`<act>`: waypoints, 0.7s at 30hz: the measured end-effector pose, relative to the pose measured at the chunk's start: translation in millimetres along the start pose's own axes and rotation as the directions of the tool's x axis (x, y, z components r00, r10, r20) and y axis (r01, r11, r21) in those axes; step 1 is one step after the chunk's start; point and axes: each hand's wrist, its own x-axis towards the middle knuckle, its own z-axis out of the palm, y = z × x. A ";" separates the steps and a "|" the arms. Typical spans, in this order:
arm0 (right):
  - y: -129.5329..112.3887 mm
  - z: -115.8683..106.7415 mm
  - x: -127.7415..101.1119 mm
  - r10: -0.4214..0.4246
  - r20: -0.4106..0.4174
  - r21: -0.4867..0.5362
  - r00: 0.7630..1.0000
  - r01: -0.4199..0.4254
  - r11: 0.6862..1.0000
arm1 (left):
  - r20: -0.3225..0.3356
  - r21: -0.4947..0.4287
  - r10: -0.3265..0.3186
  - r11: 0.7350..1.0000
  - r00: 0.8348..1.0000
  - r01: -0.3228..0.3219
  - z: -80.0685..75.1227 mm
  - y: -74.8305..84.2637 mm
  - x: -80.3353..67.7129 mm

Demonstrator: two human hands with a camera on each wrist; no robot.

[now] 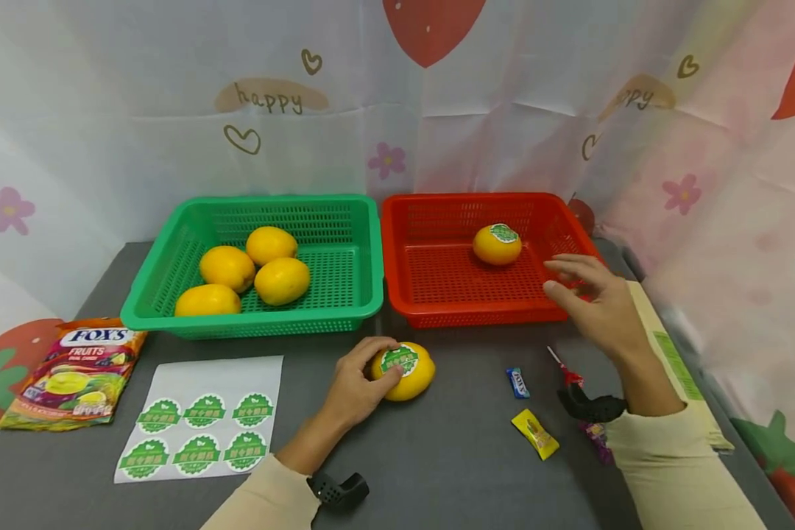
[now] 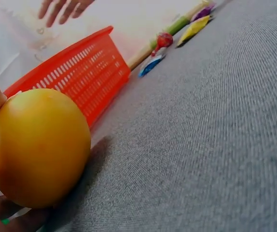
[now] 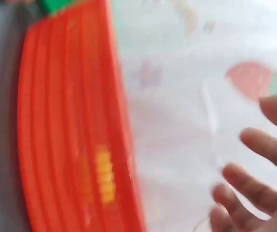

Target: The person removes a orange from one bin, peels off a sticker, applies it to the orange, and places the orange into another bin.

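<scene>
A yellow-orange fruit (image 1: 407, 372) (image 2: 37, 147) with a green round sticker lies on the grey table in front of the baskets. My left hand (image 1: 364, 372) grips it from the left, thumb on the sticker. My right hand (image 1: 586, 291) hovers with relaxed fingers (image 3: 259, 193) over the front right corner of the red basket (image 1: 437, 309) (image 2: 80, 72) (image 3: 66, 135), holding nothing. Another stickered fruit (image 1: 497, 244) lies inside that basket. The green basket (image 1: 252, 320) holds several plain fruits (image 1: 252, 272). A white sheet of green stickers (image 1: 202, 419) lies at the front left.
A Fox's candy bag (image 1: 76, 372) lies at the far left. Small wrapped sweets, blue (image 1: 518, 383) (image 2: 150, 65) and yellow (image 1: 535, 434) (image 2: 194, 29), and a red lollipop (image 1: 566, 372) (image 2: 163, 39) lie right of the fruit. A printed curtain (image 1: 397, 110) closes off the back and right.
</scene>
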 end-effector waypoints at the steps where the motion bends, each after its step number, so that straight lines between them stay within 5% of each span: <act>1: 7.9 -6.7 2.7 0.018 -0.026 -0.043 1.000 -0.019 0.999 | 0.002 0.025 -0.002 1.000 1.000 0.002 -0.3 0.3 -0.1; 6: 50.2 -28.0 8.9 0.100 -0.036 -0.108 0.994 -0.103 0.989 | 0.048 0.111 -0.032 0.993 0.998 0.027 -2.1 4.8 -0.2; 12: 83.7 -43.3 7.2 0.186 0.076 -0.153 0.980 -0.172 0.973 | 0.164 0.190 -0.105 0.979 0.981 0.073 -6.3 16.6 9.1; 16: 90.6 -49.4 4.8 0.261 0.128 -0.227 0.957 -0.228 0.947 | 0.267 0.238 -0.150 0.967 0.952 0.086 -8.7 23.8 18.8; 21: 89.8 -51.0 5.6 0.289 0.164 -0.255 0.943 -0.242 0.936 | 0.425 0.233 -0.190 0.968 0.885 0.096 -13.5 37.7 32.0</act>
